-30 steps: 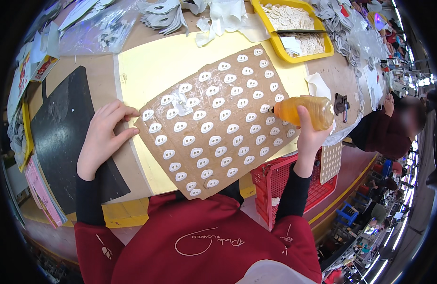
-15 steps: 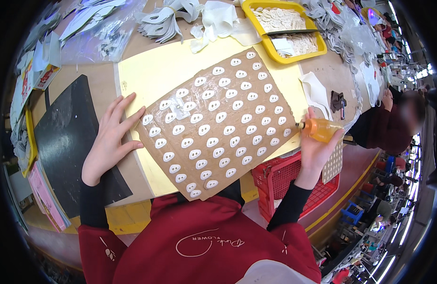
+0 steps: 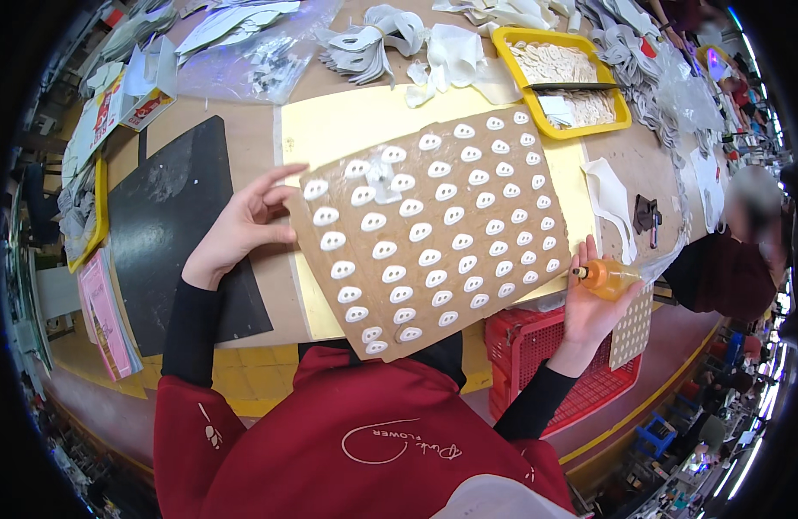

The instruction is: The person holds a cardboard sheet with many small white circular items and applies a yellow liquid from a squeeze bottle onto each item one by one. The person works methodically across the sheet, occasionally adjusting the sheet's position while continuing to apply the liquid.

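A brown cardboard sheet (image 3: 494,203) lies tilted across a pale yellow sheet (image 3: 330,130), its near corner past the table's edge. Rows of small white snout-shaped pieces (image 3: 429,257), each with two holes, cover it. My left hand (image 3: 243,216) is at the cardboard's left edge, thumb and fingers closed around it; some fingertips are hidden. In my right hand (image 3: 585,316), beside the cardboard's right corner, lies a squeeze bottle (image 3: 619,281) of orange-yellow liquid with an orange top and dark nozzle. The nozzle points left, apart from the pieces.
A yellow tray (image 3: 510,73) of white pieces stands at the back right. Grey cut parts (image 3: 373,39) lie at the back. A black board (image 3: 183,242) is on the left, a red basket (image 3: 503,355) below right. Another person (image 3: 719,259) is at far right.
My left hand has gone from spread fingers beside the cardboard to closing on its edge. The cardboard has turned slightly. The bottle stays in my right hand. The whole view has shifted.
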A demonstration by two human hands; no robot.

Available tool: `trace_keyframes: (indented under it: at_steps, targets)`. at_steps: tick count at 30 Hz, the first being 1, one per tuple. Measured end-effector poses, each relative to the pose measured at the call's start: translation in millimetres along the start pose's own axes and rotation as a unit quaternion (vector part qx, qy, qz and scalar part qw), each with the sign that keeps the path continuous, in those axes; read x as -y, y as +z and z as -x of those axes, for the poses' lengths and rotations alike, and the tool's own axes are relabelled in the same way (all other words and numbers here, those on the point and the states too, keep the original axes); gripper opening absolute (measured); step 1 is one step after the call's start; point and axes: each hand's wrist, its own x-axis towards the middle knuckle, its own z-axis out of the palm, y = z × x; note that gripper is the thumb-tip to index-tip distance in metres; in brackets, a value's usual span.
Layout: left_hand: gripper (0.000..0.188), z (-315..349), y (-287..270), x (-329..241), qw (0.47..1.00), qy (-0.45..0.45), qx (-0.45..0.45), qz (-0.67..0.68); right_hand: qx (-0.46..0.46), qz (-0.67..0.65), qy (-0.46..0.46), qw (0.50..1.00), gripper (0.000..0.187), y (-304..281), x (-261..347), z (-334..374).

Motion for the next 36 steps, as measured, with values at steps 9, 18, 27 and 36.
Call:
trace_keyframes:
  at_steps: [9,18,27,36]
  targets:
    - [0.058,5.1,5.8,30.5,0.985,0.055,-0.03,0.163,0.027,-0.071,0.07,0.995,0.074,5.8,-23.3,28.0]
    - [0.061,14.2,0.3,38.7,0.971,0.093,-0.043,0.217,-0.011,0.141,-0.192,0.971,0.08,27.6,-24.3,28.9]
    - [0.058,6.0,-6.0,36.7,0.956,0.121,-0.067,0.258,0.064,0.223,-0.194,0.953,0.084,50.6,-53.8,37.3]
    - [0.071,-6.3,7.5,18.9,0.933,0.033,-0.103,0.343,0.079,0.236,-0.198,0.948,0.082,49.0,-57.8,40.6]
